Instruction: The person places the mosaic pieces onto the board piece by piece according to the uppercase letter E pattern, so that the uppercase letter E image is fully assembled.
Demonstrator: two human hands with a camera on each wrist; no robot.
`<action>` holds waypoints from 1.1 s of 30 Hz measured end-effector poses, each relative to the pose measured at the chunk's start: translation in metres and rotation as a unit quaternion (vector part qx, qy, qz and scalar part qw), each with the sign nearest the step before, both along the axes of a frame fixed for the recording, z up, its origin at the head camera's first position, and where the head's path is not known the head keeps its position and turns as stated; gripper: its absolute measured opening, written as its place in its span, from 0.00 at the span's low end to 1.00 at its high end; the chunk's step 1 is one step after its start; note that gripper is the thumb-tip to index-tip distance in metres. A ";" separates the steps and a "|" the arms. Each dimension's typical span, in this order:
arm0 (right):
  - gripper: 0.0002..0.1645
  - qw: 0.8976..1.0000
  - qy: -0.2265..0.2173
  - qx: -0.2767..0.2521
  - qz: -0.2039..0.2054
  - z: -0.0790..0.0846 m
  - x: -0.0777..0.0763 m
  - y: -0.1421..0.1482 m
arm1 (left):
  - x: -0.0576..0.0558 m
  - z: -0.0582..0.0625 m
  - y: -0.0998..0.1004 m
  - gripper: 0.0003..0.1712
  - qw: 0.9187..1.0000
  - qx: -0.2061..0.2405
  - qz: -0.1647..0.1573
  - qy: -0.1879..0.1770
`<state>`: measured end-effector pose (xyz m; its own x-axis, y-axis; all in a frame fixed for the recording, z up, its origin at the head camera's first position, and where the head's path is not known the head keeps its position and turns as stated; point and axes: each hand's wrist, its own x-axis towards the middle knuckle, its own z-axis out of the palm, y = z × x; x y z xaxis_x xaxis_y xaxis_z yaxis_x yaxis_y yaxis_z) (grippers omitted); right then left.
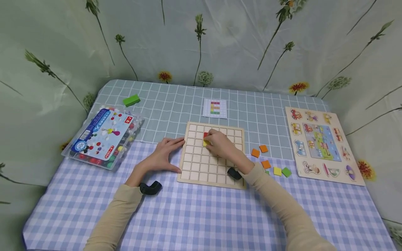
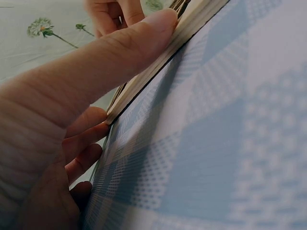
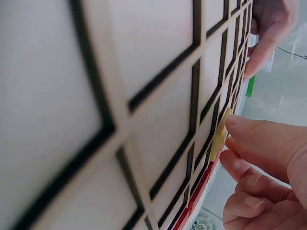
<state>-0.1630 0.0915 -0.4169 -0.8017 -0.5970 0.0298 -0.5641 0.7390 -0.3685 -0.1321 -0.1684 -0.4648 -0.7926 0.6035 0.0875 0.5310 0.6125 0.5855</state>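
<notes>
A wooden grid board (image 1: 201,167) lies on the table in front of me. My left hand (image 1: 163,155) rests against its left side, thumb and fingers spread along the edge; in the left wrist view the thumb (image 2: 139,45) touches the rim. Over the upper middle of the board, my right hand (image 1: 222,143) pinches a yellow square tile (image 3: 220,136) between thumb and index finger, at a grid cell. Red tiles (image 3: 199,189) sit in the cells beside it, partly hidden by the hand in the head view.
Right of the board lie loose orange tiles (image 1: 255,153), a yellow tile (image 1: 277,171) and green tiles (image 1: 286,172). Behind it is a colored pattern card (image 1: 220,113). A picture puzzle (image 1: 323,143) lies far right; a clear parts box (image 1: 103,134) and green block (image 1: 131,100) are left.
</notes>
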 end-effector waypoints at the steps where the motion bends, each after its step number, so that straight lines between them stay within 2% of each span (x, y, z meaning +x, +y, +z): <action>1: 0.12 1.000 0.004 -0.003 0.002 0.000 0.001 0.002 | 0.000 0.000 0.000 0.62 1.000 -0.001 -0.001 0.001; 5: 0.10 0.999 0.025 -0.023 -0.002 0.002 0.006 0.014 | 0.001 0.001 0.001 0.62 1.000 -0.002 0.000 -0.006; 14: 0.11 0.997 0.057 -0.037 -0.048 0.005 0.015 0.058 | -0.001 0.003 0.000 0.62 1.000 -0.007 0.010 -0.022; 19: 0.10 0.994 0.047 -0.051 -0.080 0.006 0.019 0.085 | 0.000 0.005 -0.001 0.62 1.000 -0.006 0.009 -0.026; 33: 0.15 0.987 0.006 -0.011 -0.161 0.004 0.034 0.156 | 0.000 0.002 0.001 0.62 1.000 -0.006 0.004 -0.025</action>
<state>-0.1295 0.2472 -0.4126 -0.9494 -0.3100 0.0499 -0.3050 0.8727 -0.3813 -0.1322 -0.1670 -0.4624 -0.8009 0.5974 0.0404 0.4958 0.6239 0.6042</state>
